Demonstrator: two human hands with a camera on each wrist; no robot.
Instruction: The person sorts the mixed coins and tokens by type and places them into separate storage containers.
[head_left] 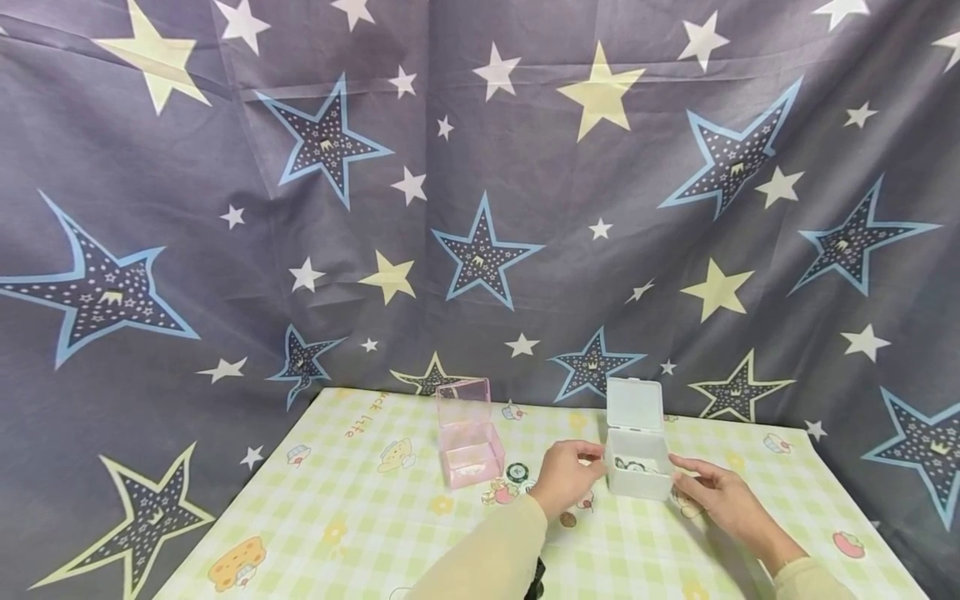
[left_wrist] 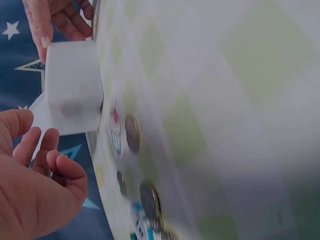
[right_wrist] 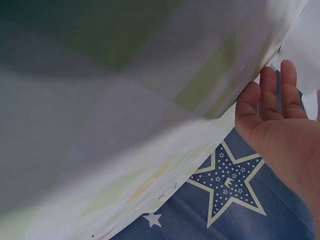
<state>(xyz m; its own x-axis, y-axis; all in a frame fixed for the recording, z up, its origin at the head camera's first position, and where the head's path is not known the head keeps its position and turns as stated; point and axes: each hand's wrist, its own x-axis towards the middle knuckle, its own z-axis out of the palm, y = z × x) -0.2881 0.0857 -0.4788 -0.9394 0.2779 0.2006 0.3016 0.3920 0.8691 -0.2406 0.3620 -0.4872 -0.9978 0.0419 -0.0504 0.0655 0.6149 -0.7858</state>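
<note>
A small white translucent box (head_left: pixel 639 467) stands on the table with its lid (head_left: pixel 634 404) hinged up; something dark lies inside. My left hand (head_left: pixel 587 460) hovers at its left side, fingers loosely curled and holding nothing that I can see. In the left wrist view that hand (left_wrist: pixel 42 150) is a little apart from the box (left_wrist: pixel 72 87). My right hand (head_left: pixel 686 472) lies at the box's right side with straight fingers (right_wrist: pixel 280 95); its fingertips (left_wrist: pixel 47 37) touch the box wall.
An open pink clear box (head_left: pixel 469 450) stands to the left on the green checked tablecloth (head_left: pixel 360 517). A dark chip (head_left: pixel 517 472) and a coin (head_left: pixel 567 519) lie between the boxes; several coins (left_wrist: pixel 132 132) show close up. A star-patterned curtain (head_left: pixel 480 208) hangs behind.
</note>
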